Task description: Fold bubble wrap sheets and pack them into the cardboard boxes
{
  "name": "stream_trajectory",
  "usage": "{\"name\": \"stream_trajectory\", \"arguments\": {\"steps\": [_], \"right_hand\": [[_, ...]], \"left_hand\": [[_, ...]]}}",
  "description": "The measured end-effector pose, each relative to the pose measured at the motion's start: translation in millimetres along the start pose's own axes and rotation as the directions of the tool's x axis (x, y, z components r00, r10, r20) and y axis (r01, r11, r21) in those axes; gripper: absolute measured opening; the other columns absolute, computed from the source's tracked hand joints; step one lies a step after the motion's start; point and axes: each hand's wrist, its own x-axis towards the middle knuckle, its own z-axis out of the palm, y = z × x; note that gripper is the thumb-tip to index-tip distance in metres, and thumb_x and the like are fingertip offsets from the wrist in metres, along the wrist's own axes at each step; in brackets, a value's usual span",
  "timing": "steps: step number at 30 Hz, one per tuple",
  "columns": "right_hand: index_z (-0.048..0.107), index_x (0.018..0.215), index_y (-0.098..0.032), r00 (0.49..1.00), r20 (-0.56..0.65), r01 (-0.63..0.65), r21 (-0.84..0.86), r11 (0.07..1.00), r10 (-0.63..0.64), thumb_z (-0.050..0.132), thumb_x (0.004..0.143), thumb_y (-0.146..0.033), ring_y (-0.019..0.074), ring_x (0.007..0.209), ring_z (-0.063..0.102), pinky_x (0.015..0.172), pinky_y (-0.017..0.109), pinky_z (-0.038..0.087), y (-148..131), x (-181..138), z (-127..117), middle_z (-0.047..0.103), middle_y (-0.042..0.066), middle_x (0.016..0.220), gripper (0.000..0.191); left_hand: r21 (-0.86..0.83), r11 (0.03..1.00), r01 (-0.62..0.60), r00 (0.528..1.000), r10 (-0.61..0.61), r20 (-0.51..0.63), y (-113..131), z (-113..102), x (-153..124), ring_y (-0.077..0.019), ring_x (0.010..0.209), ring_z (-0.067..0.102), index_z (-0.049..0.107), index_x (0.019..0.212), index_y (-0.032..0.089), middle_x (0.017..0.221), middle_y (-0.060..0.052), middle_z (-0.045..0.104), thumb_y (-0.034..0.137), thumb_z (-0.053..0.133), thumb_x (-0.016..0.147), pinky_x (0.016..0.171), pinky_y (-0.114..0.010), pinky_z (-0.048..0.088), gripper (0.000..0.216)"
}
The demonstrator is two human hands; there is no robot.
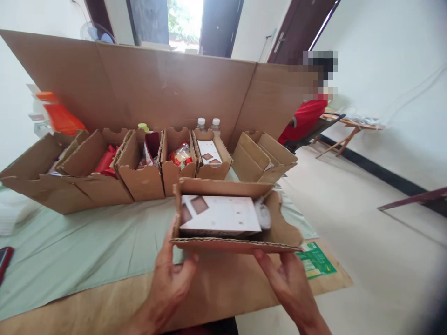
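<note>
Head view: showed 2 bare hands under an open cardboard box (pixel 237 218), lifted just above the near edge of the table (pixel 87 260). Left hand (pixel 171 279) pressed against the box's near-left corner, thumb up along the side wall, fingers curled loosely beneath, gripping the box. Right hand (pixel 289 284) spread flat and open under the near-right edge, fingertips touching the underside, supporting rather than clasping. Held inside the box: a white carton (pixel 220 215) with brown square marks, lying flat, and what seemed a clear bottle (pixel 262 215) wedged beside it at the right, too blurred to be sure. Stood behind, on the pale green cloth (pixel 70 246): a row of similar open boxes (pixel 139 172) filled with red packets, snacks, another white carton and 2 capped water bottles (pixel 208 124), all backed by a tall cardboard screen (pixel 157 83). Lay near the right hand: a green leaflet (pixel 314 260) on the brown table edge. Sat well apart at the far right: a person in a red top (pixel 307 118), at another table. Judged risky: box tilted toward the viewer, with a ragged near flap and only an open palm on the right, so the carton and bottle could slide out or the box could tip off the fingers. Also possible: soft corrugated base buckling under weight.
</note>
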Motion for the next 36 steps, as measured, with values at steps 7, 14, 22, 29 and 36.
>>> {"name": "stream_trajectory", "arguments": {"steps": [7, 14, 22, 29, 36], "right_hand": [[0.066, 0.126, -0.027, 0.937, -0.309, -0.181, -0.035, 0.983, 0.162, 0.066, 0.084, -0.057, 0.043, 0.129, 0.06, 0.106, 0.056, 0.051, 43.5, -42.7, -8.3, 0.071, 0.013, 0.128, 0.052], [0.051, 0.138, -0.021, 0.934, -0.283, -0.231, -0.015, 0.973, 0.217, 0.066, 0.086, -0.054, 0.0383, 0.117, 0.066, 0.103, 0.058, 0.052, 88.3, -85.7, 2.8, 0.061, 0.019, 0.138, 0.063], [0.069, 0.114, -0.021, 0.941, -0.036, -0.32, 0.232, 0.919, 0.337, 0.079, 0.066, -0.056, 0.0384, 0.107, 0.073, 0.091, 0.052, 0.061, 144.7, -16.8, -25.6, 0.075, 0.016, 0.12, 0.061], [0.073, 0.103, -0.019, 0.933, 0.101, -0.36, 0.214, 0.908, 0.346, 0.078, 0.07, -0.057, 0.0387, 0.102, 0.075, 0.087, 0.051, 0.062, 126.6, 7.6, -10.9, 0.079, 0.016, 0.109, 0.05], [0.07, 0.103, -0.019, 0.941, 0.045, -0.337, 0.186, 0.923, 0.334, 0.076, 0.075, -0.054, 0.0369, 0.104, 0.074, 0.09, 0.051, 0.06, 141.6, 8.1, -1.5, 0.079, 0.016, 0.107, 0.046]], "left_hand": [[-0.095, 0.986, -0.138, 0.948, 0.16, 0.275, -1.1, 80.2, 73.1, -0.0328, 0.131, 0.058, 0.05, 0.146, 0.015, 0.14, -0.013, 0.064, 0.013, 0.056, 0.074, 0.104, -0.042, 0.054, 0.072], [-0.052, 0.982, -0.18, 0.943, 0.188, 0.274, -19.6, 120.3, 122.6, -0.0311, 0.144, 0.046, 0.041, 0.152, 0.016, 0.155, -0.014, 0.05, 0.015, 0.059, 0.076, 0.123, -0.047, 0.034, 0.078], [0.047, 0.987, -0.156, 0.944, 0.135, 0.301, -53.5, 137.1, 56.0, -0.0316, 0.16, 0.015, 0.026, 0.161, 0.02, 0.171, -0.017, 0.019, 0.041, 0.054, 0.098, 0.129, -0.056, 0.017, 0.072], [0.002, 0.986, -0.167, 0.909, 0.153, 0.389, -48.3, 146.3, 69.6, -0.0288, 0.16, 0.016, 0.029, 0.162, 0.021, 0.172, -0.012, 0.023, 0.045, 0.048, 0.101, 0.131, -0.052, 0.014, 0.068], [-0.004, 0.984, -0.18, 0.884, 0.163, 0.438, -59.1, 142.9, 68.3, -0.0284, 0.159, 0.019, 0.031, 0.161, 0.024, 0.171, -0.011, 0.026, 0.042, 0.047, 0.102, 0.13, -0.055, 0.017, 0.064]]}}
